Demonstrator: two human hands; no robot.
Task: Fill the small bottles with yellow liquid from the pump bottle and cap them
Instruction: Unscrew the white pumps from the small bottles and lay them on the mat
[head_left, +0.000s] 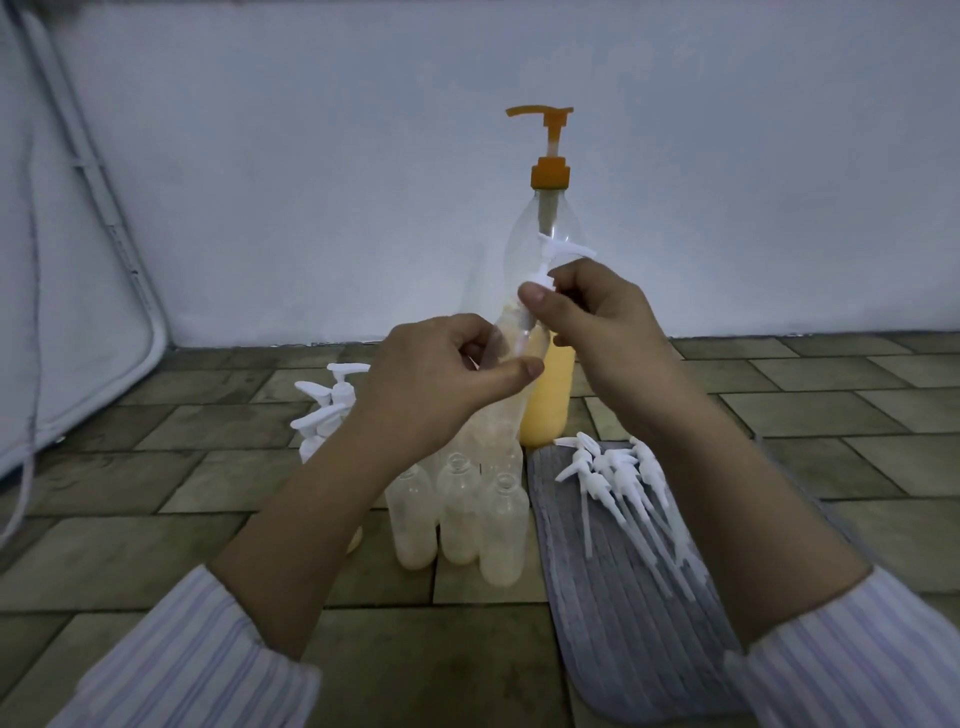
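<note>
Left hand (441, 379) grips small bottle (511, 338); right hand (597, 317) pinches white pump cap (556, 260) entering its neck.

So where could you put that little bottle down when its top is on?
Bare floor tiles lie left of the open small bottles, in front of the capped bottles. More bare tile lies right of the grey mat. It is crowded round the pump bottle and the loose pump tops.

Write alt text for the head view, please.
The left hand holds a small clear plastic bottle while the right hand pinches a white pump cap into its neck. Behind stands a tall orange-pump bottle of yellow liquid; uncapped bottles below.
</note>
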